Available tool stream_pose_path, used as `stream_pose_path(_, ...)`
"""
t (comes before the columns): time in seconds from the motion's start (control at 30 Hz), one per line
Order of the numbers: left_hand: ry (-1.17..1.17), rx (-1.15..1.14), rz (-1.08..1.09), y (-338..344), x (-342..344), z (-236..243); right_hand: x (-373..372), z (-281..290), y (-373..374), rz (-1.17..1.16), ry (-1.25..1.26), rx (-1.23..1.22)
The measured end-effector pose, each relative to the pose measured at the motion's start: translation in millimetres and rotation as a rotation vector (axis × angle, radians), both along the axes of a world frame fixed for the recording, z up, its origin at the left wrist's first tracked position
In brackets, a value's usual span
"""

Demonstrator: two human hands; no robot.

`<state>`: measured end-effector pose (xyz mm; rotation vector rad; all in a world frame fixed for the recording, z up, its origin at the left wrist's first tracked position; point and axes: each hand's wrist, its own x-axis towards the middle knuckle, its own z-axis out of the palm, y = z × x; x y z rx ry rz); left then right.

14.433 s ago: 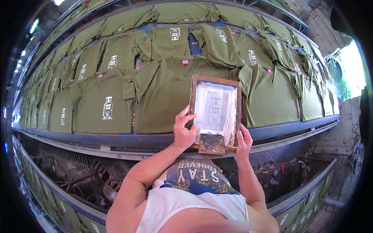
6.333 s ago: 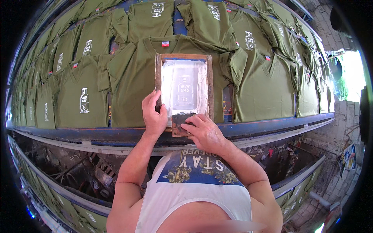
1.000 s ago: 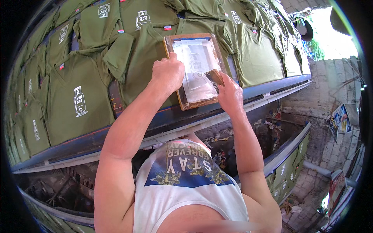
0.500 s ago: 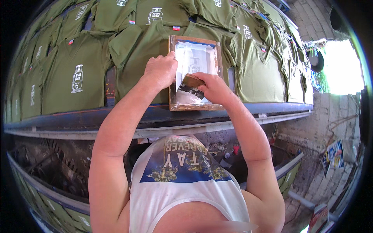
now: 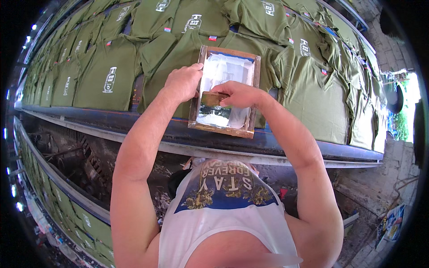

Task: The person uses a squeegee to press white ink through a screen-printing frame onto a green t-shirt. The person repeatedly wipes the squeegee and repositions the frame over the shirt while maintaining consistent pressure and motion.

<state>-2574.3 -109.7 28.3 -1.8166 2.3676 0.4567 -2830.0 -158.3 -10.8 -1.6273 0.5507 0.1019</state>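
A wooden-framed printing screen (image 5: 248, 91) with white ink lies on an olive green T-shirt (image 5: 178, 56) on the long table. My left hand (image 5: 182, 82) presses down on the frame's left edge. My right hand (image 5: 239, 94) grips a wooden squeegee (image 5: 213, 98) across the middle of the mesh. White ink pools at the near end of the screen.
Rows of olive green T-shirts (image 5: 107, 73) cover the long table, several with a white print on the chest; those on the right (image 5: 313, 96) are plain. The table's dark blue edge (image 5: 286, 145) runs in front of me. A lower shelf (image 5: 67, 187) lies below left.
My right hand has pulled the squeegee back along the screen toward the middle. The left hand stays on the frame's left edge. Over the earlier frames, the screen went from shirt to shirt.
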Motion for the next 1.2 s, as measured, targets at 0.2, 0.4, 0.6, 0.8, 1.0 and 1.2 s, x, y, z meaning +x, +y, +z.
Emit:
stream_pose_path(0.2, -0.013, 0.014, -0.017, -1.0, -2.9, 5.1, -27.7, 18.3, -21.4, -0.112, -0.027, 0.016)
stream_pose_path(0.4, -0.050, 0.021, -0.044, -5.5, -3.2, 3.9, -26.3, 46.0, -40.3, -0.388, 0.112, -0.943)
stream_pose_path(0.6, 0.005, -0.015, -0.087, -3.2, 1.8, 6.6, -14.2, 27.2, 8.5, -0.382, 0.167, -1.143)
stream_pose_path(0.8, 0.066, -0.052, -0.133, -5.1, 7.6, 2.5, -14.6, 33.8, 105.9, -0.380, 0.080, -1.155)
stream_pose_path(1.0, 0.049, 0.002, -0.145, -8.7, 9.2, 6.5, -14.7, 51.4, 153.1, -0.317, 0.189, -0.992)
stream_pose_path(1.2, 0.066, -0.067, -0.156, -1.9, 10.0, 7.0, -18.4, 60.1, 100.5, -0.370, 0.141, -0.782)
